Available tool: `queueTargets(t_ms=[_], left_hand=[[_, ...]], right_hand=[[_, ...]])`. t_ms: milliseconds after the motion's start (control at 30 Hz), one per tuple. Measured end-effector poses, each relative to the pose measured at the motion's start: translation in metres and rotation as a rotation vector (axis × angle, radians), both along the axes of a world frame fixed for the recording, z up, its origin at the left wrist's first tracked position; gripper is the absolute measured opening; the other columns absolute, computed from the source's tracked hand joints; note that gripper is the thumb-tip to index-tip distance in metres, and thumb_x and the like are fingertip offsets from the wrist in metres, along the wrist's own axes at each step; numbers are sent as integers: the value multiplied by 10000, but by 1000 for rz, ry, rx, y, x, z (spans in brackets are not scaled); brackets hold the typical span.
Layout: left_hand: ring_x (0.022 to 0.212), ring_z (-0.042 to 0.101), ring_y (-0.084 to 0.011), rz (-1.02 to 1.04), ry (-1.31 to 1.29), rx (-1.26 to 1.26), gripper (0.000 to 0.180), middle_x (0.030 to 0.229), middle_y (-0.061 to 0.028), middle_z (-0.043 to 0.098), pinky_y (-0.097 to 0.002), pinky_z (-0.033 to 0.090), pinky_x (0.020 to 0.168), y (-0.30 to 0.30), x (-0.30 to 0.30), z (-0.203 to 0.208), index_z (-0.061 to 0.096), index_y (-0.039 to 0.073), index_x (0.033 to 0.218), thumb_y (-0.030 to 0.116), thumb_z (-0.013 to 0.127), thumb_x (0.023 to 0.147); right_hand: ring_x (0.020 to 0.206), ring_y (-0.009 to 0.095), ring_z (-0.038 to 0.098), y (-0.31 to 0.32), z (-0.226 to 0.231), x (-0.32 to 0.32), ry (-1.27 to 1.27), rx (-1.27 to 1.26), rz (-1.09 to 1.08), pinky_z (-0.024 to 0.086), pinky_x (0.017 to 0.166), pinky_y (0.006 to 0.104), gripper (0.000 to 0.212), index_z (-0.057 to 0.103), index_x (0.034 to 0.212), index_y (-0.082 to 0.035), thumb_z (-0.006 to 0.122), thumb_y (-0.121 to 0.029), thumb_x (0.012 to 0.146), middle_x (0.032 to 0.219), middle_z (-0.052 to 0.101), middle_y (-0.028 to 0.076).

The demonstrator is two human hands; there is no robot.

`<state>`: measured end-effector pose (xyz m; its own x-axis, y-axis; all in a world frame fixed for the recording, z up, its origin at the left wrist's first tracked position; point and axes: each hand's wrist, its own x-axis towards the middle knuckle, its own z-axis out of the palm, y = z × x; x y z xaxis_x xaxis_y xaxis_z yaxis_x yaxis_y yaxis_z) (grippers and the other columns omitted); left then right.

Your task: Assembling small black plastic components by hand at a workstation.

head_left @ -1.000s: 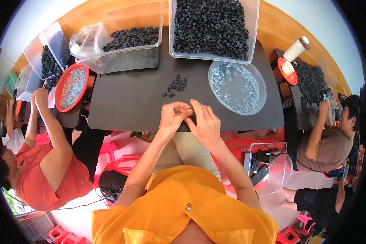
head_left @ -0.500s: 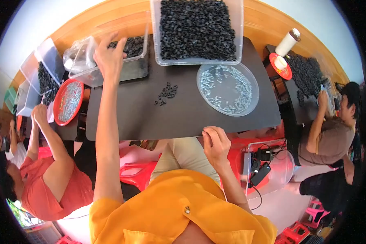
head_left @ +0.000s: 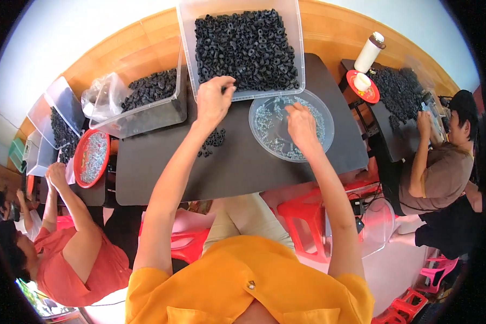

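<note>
My left hand [head_left: 213,101] is at the front left corner of a big clear plastic bin [head_left: 243,96], its fingers curled together at the rim. Small black ring-shaped parts [head_left: 245,51] fill that bin; whether one is between my fingertips is too small to tell. My right hand [head_left: 302,128] reaches over a round clear tray [head_left: 275,132] strewn with small shiny silvery pieces [head_left: 265,120]. Its fingertips are pinched together, and what they hold, if anything, is hidden. Beside my left wrist lies a small pile of black parts [head_left: 215,139] on the dark table [head_left: 216,178].
At the left stands a clear box [head_left: 146,123] of black parts with a plastic bag [head_left: 107,96]. Farther left, a person in red works beside a red tray [head_left: 80,162] of silvery pieces. At right, another person sits at a table with a black heap [head_left: 397,97] and a bottle [head_left: 370,52].
My left hand has moved right, from the left box to the big bin, and its fingers have closed. My right hand has risen from the table's front edge to the round tray.
</note>
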<state>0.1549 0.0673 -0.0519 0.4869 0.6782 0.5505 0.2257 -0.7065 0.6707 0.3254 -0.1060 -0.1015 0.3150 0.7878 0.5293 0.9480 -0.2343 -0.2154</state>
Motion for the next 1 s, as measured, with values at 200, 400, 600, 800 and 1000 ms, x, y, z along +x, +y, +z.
queueTargets(t_ms=[200, 400, 600, 800, 1000], left_hand=[[817, 642, -301, 2, 172, 201, 244, 850, -126, 663, -379, 505, 734, 16, 42, -6, 667, 50, 943, 56, 671, 699], [827, 587, -327, -74, 227, 295, 343, 930, -121, 544, -414, 481, 700, 15, 75, -19, 627, 76, 978, 132, 752, 663], [865, 588, -312, -8, 312, 421, 247, 898, -113, 527, -412, 492, 697, 17, 79, -21, 602, 71, 956, 115, 690, 729], [866, 584, -322, -28, 339, 489, 265, 913, -124, 505, -412, 508, 695, 14, 80, -19, 536, 53, 938, 107, 682, 723], [858, 579, -340, -13, 332, 469, 257, 888, -135, 514, -431, 500, 671, 13, 79, -18, 496, 43, 873, 94, 686, 708]], right_hand=[[887, 341, 571, 29, -20, 12, -72, -136, 21, 525, 726, 420, 123, 592, 816, 10, 549, 24, 701, 938, 570, 165], [848, 373, 593, 27, -19, 16, -30, -111, 30, 524, 720, 434, 186, 585, 829, 17, 591, 50, 646, 922, 561, 202], [720, 373, 625, 16, -9, 22, 403, 88, 64, 508, 662, 425, 204, 601, 848, 37, 551, 80, 654, 805, 611, 224], [672, 138, 589, 1, 0, 20, 1203, 93, 159, 492, 613, 267, 172, 615, 921, 30, 512, 32, 784, 768, 612, 63], [697, 123, 581, -14, 3, 8, 1402, 132, 187, 500, 626, 250, 135, 610, 946, 19, 519, -38, 863, 805, 594, 52]])
